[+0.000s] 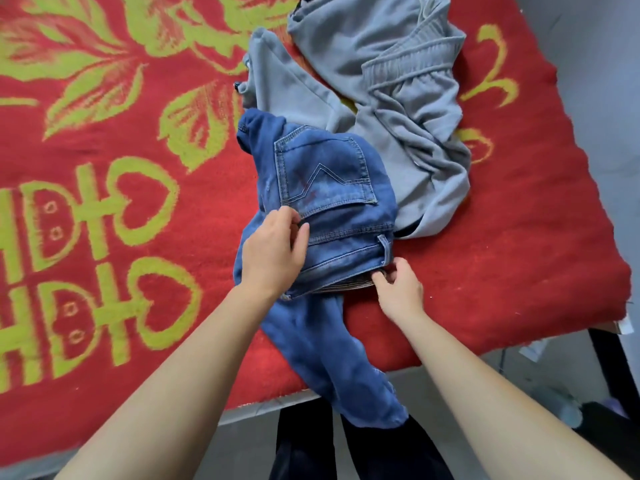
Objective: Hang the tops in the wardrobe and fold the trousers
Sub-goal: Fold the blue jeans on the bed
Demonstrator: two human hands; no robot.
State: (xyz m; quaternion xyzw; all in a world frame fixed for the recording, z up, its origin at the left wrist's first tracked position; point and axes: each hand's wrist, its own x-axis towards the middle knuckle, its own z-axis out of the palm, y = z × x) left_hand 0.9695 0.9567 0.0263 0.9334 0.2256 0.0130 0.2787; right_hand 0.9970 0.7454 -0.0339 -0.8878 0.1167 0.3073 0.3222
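Blue jeans lie bunched on a red blanket, back pocket facing up, with one leg hanging over the near edge. My left hand holds the jeans' left side, fingers curled into the denim just below the pocket. My right hand pinches the waistband at its near right corner, by a belt loop. Grey sweatpants lie crumpled behind the jeans, partly under them.
The red blanket with green patterns covers a bed or table whose near and right edges show. A dark garment peeks out behind the sweatpants. Grey floor lies to the right; my dark trousers are below.
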